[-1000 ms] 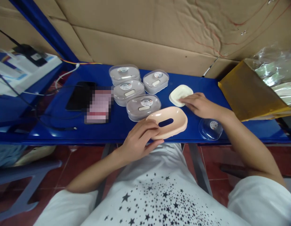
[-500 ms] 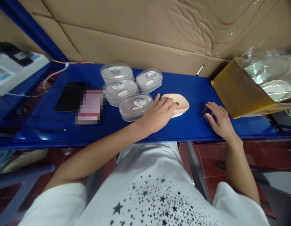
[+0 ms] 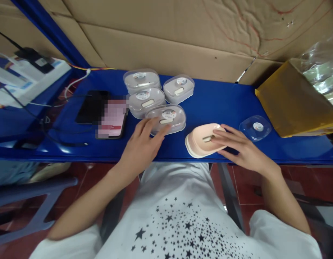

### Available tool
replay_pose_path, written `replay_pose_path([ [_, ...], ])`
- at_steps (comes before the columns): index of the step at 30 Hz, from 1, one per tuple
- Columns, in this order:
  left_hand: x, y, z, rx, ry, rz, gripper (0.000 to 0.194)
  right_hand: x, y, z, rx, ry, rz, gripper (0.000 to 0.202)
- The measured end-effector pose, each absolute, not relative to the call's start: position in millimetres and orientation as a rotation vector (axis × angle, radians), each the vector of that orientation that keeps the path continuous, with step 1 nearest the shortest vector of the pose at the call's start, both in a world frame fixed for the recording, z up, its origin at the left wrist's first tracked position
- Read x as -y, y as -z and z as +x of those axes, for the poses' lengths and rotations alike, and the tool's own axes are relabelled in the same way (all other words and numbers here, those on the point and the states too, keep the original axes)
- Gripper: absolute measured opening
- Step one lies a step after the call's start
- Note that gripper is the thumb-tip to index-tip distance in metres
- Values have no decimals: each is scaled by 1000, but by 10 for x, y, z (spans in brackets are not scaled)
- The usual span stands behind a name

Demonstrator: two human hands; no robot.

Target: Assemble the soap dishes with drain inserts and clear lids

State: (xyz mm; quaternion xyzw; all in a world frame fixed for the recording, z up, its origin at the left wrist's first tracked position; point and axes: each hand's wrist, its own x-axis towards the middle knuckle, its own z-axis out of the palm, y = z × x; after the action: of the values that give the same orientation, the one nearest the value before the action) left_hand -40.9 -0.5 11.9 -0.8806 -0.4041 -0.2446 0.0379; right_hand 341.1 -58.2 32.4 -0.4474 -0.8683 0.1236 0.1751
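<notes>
Near the table's front edge, a pale peach oval box (image 3: 200, 138) is tilted, with my right hand (image 3: 238, 145) on its right side, thumb below and fingers over the top. My left hand (image 3: 145, 144) is spread, its fingertips over the nearest clear-lidded box (image 3: 179, 120). Behind that box are more of the same kind: one at the middle (image 3: 138, 106), one at the back left (image 3: 128, 81) and one at the back right (image 3: 173, 90). A loose clear lid with a round sticker (image 3: 249, 126) lies right of my right hand.
On the left lie a phone (image 3: 112, 124), a black flat object (image 3: 88, 109), cables and a white power strip (image 3: 58, 73). A yellow-taped carton (image 3: 296, 100) with plastic-wrapped items stands at the right. Cardboard (image 3: 166, 36) lines the back.
My left hand has moved left off the peach box to the clear-lidded one. My right hand has left the clear lid and taken the peach box, which is now nearer the front edge.
</notes>
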Motion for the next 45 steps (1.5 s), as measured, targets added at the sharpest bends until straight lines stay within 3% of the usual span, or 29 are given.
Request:
replay_pose_path([
  [7, -326, -286, 162, 809, 836, -3125, 62, 844, -123, 3126, 2419, -51, -1330, 71],
  [13, 27, -237, -102, 968, 913, -3093, 68, 648, -170, 2964, 2413, -150, -1183, 68],
  [19, 46, -2, -406, 862, 868, -3124, 38, 538, -152, 2690, 2493, -161, -1100, 61],
  [24, 14, 27, -449, 773, 836, -3105, 43, 606, -177, 2694, 2559, -109, -1139, 73],
  [30, 57, 39, -444, 844, 829, -3047, 34, 707, -325, 3903, 2110, 63, -1818, 70],
  [34, 61, 20, -419, 871, 834, -3029, 32, 969, -141, 4398, 1937, 55, -2225, 88],
  [36, 62, 9, -408, 872, 821, -3035, 32, 1098, -83, 4287, 2018, 108, -2202, 90],
  [39, 66, -5, -403, 879, 795, -3045, 32, 1147, -85, 3929, 2141, 160, -2042, 79],
  [45, 76, -19, -414, 896, 795, -3057, 31, 772, -133, 3634, 2039, -151, -1712, 63],
])
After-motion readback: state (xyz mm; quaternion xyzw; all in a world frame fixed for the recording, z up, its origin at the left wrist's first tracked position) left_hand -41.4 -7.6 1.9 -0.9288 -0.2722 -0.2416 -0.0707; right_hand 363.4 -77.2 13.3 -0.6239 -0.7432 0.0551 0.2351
